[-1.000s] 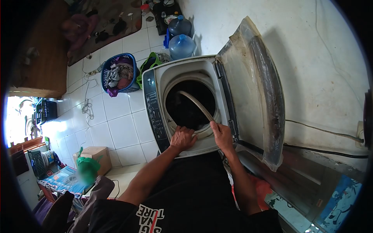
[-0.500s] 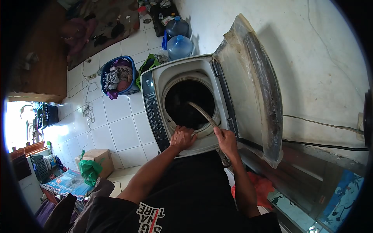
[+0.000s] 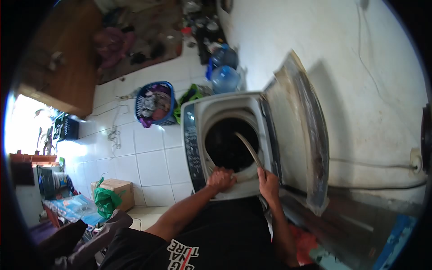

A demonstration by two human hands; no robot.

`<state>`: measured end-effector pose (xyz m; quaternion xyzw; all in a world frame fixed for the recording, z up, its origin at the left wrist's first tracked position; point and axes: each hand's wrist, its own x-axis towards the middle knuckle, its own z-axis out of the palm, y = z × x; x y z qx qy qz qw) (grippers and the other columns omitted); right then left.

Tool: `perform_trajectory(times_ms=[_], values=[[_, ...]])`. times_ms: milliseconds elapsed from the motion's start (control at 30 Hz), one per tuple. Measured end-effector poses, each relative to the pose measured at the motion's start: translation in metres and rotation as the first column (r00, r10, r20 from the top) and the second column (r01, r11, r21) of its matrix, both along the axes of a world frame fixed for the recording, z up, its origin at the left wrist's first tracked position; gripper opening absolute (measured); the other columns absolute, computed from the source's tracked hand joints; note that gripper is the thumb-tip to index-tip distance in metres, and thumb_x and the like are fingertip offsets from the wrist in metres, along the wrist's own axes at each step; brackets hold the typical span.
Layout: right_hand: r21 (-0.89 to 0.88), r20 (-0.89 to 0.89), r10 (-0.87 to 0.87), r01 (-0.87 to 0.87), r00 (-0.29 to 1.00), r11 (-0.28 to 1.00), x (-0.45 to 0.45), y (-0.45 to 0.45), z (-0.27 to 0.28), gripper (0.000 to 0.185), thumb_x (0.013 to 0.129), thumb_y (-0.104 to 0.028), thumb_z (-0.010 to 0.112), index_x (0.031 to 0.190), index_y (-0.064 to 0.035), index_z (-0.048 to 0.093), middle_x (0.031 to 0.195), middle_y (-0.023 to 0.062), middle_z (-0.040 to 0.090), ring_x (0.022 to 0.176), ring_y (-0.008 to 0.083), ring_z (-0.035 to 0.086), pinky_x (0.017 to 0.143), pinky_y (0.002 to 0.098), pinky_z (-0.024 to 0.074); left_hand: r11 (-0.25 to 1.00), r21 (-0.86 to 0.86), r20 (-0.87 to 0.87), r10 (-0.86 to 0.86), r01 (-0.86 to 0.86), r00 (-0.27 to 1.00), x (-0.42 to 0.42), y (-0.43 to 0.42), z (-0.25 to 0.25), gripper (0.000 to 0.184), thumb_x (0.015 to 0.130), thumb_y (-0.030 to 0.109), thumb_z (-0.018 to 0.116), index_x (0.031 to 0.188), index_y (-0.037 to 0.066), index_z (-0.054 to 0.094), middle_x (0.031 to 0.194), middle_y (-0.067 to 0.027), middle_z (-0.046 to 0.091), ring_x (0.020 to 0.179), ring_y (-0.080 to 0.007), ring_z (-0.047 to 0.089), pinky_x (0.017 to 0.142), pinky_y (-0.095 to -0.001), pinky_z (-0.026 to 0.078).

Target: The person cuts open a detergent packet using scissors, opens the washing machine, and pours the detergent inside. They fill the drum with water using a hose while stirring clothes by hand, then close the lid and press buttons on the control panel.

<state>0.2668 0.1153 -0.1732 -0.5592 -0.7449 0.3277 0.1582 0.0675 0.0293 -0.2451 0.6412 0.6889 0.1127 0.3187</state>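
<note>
My right hand (image 3: 268,184) is closed around a pale hose (image 3: 247,145). The hose's free end hangs over the dark tub (image 3: 229,150) of a top-loading washing machine (image 3: 225,101). My left hand (image 3: 221,180) is on the near rim of the tub opening, its fingers bent over the edge. The machine's lid (image 3: 299,130) stands raised on the right, covered in yellowed plastic. A dark control panel (image 3: 192,148) runs along the left side of the machine. What lies inside the tub is too dark to make out.
A blue basket of clothes (image 3: 155,103) stands on the tiled floor, left of the machine. Water jugs (image 3: 225,79) and a green bag (image 3: 191,95) are beyond. A cardboard box (image 3: 121,192) sits lower left. Cables run along the wall (image 3: 360,108) on the right.
The view has shifted, so the machine and both hands appear lower and further right, slightly blurred. My right hand still holds the hose; my left hand stays on the rim.
</note>
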Motion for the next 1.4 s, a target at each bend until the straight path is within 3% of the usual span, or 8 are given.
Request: perform_trajectory(times_ms=[67, 133, 267, 367, 433, 500, 1033, 1400], values=[[-0.085, 0.045, 0.036, -0.032, 0.998, 0.996, -0.006, 0.001, 0.013, 0.058, 0.099, -0.048, 0.049, 0.077, 0.0034, 0.063, 0.067, 0.0257, 0.060, 0.068, 0.0467, 0.061, 0.058, 0.0508, 0.0426, 0.987, -0.127, 0.040, 0.106, -0.100, 0.994, 0.001, -0.002, 0.003, 0.036, 0.091, 0.040, 0.056, 0.105, 0.009, 0.069, 0.100, -0.0197, 0.070, 0.102, -0.0363, 0.066, 0.093, -0.0486, 0.050], [-0.094, 0.111, 0.086, -0.076, 0.990, 0.993, -0.005, 0.002, 0.009, 0.055, 0.101, -0.045, 0.047, 0.077, 0.0020, 0.063, 0.061, 0.0190, 0.058, 0.060, 0.0371, 0.060, 0.057, 0.0465, 0.0428, 0.913, -0.356, 0.155, 0.270, -0.201, 0.950, -0.004, 0.006, 0.025, 0.037, 0.093, 0.039, 0.054, 0.109, 0.009, 0.068, 0.102, -0.0216, 0.069, 0.103, -0.0388, 0.066, 0.092, -0.0509, 0.051], [-0.084, 0.128, 0.141, -0.131, 0.982, 0.988, -0.012, 0.005, 0.012, 0.057, 0.100, -0.047, 0.047, 0.078, 0.0024, 0.064, 0.067, 0.0225, 0.062, 0.069, 0.0432, 0.063, 0.061, 0.0516, 0.0446, 0.889, -0.247, 0.262, 0.444, -0.385, 0.857, -0.001, 0.024, -0.083, 0.039, 0.095, 0.038, 0.050, 0.108, 0.007, 0.067, 0.103, -0.0209, 0.070, 0.099, -0.0389, 0.067, 0.090, -0.0512, 0.052], [-0.079, 0.181, 0.166, -0.154, 0.969, 0.985, -0.011, 0.007, 0.014, 0.057, 0.099, -0.047, 0.047, 0.078, 0.0027, 0.064, 0.072, 0.0247, 0.063, 0.073, 0.0464, 0.063, 0.063, 0.0535, 0.0453, 0.852, -0.270, 0.612, 0.512, -0.449, 0.603, -0.007, 0.052, -0.161, 0.036, 0.097, 0.033, 0.044, 0.111, 0.008, 0.066, 0.102, -0.0155, 0.071, 0.095, -0.0343, 0.069, 0.083, -0.0503, 0.054], [-0.092, 0.210, 0.186, -0.170, 0.960, 0.981, -0.011, 0.008, 0.013, 0.056, 0.099, -0.046, 0.048, 0.080, 0.0031, 0.064, 0.075, 0.0263, 0.064, 0.074, 0.0481, 0.062, 0.064, 0.0543, 0.0453, 0.480, -0.776, 0.514, 0.857, -0.408, 0.029, -0.019, 0.080, -0.087, 0.036, 0.097, 0.028, 0.043, 0.125, 0.013, 0.061, 0.109, -0.0129, 0.068, 0.099, -0.0292, 0.065, 0.083, -0.0504, 0.052], [-0.088, 0.210, 0.177, -0.162, 0.962, 0.983, -0.008, 0.008, 0.010, 0.053, 0.099, -0.044, 0.049, 0.081, 0.0031, 0.064, 0.076, 0.0274, 0.063, 0.076, 0.0487, 0.062, 0.064, 0.0546, 0.0454, 0.402, -0.829, 0.497, 0.848, -0.389, -0.182, -0.021, 0.092, -0.078, 0.041, 0.097, 0.027, 0.042, 0.135, 0.016, 0.051, 0.121, -0.0125, 0.063, 0.106, -0.0283, 0.061, 0.088, -0.0543, 0.050], [-0.326, 0.050, 0.159, -0.134, 0.986, 0.936, 0.010, 0.006, 0.072, 0.045, 0.101, -0.037, 0.048, 0.083, 0.0020, 0.061, 0.068, 0.0201, 0.062, 0.067, 0.0384, 0.064, 0.061, 0.0443, 0.0468, 0.347, -0.865, 0.469, 0.816, -0.362, -0.338, -0.027, 0.164, -0.247, 0.026, 0.099, 0.022, 0.049, 0.122, 0.011, 0.052, 0.107, -0.0099, 0.061, 0.093, -0.0258, 0.062, 0.077, -0.0467, 0.056], [-0.418, 0.017, 0.079, -0.065, 0.997, 0.906, 0.012, -0.009, 0.079, 0.043, 0.102, -0.038, 0.049, 0.083, 0.0001, 0.053, 0.063, 0.0248, 0.055, 0.067, 0.0488, 0.059, 0.057, 0.0517, 0.0425, 0.200, -0.889, 0.359, 0.863, -0.412, -0.355, 0.002, 0.172, -0.235, 0.016, 0.098, 0.017, 0.047, 0.111, 0.014, 0.056, 0.095, -0.0113, 0.059, 0.087, -0.0321, 0.064, 0.068, -0.0470, 0.057]])
